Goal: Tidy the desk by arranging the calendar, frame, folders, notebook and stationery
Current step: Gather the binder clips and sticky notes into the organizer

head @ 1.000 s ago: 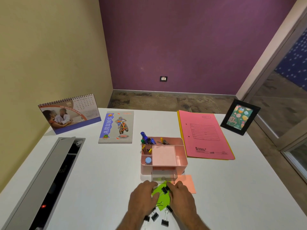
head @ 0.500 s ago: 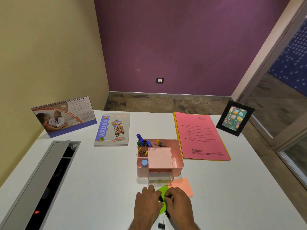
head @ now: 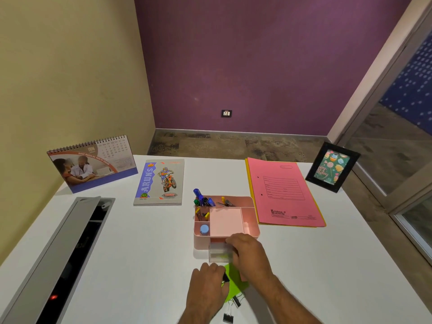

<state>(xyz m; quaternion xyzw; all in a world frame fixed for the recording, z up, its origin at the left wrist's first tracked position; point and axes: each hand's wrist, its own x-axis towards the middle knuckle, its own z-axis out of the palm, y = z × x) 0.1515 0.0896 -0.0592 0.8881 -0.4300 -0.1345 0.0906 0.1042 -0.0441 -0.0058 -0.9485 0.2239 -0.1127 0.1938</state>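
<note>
Reaching over the small clear drawer (head: pixel 218 252) that juts out from the base of the pink organiser (head: pixel 251 226), the right hand (head: pixel 251 253) has its fingers curled down at the drawer's front; what they hold, if anything, is hidden beneath the hand. The left hand (head: pixel 207 288) lies just beside it, fingers bent, thumb and fingertips pinched on a black binder clip (head: pixel 225 278) at the edge of a bright green paper (head: pixel 235 286) lying flat on the white desk (head: pixel 140 253). Two more black clips (head: pixel 231 309) with wire handles lie near the green sheet's near edge.

The organiser is a pale pink tray with compartments: blue and dark pens (head: pixel 202 198) stand in the back left one, yellow-tipped pieces in the next, a blue round cap (head: pixel 204 229) in the front left, and a square pad of pale pink notes (head: pixel 226 222) in the middle.

Pink folders (head: pixel 284 192) over a yellow one lie flat just right of the organiser. A black frame (head: pixel 333 167) with a green cupcake print stands at the far right corner. The grey notebook (head: pixel 160 182) with a motorbike rider lies to the left, and the spiral calendar (head: pixel 92 162) stands upright further left.
</note>
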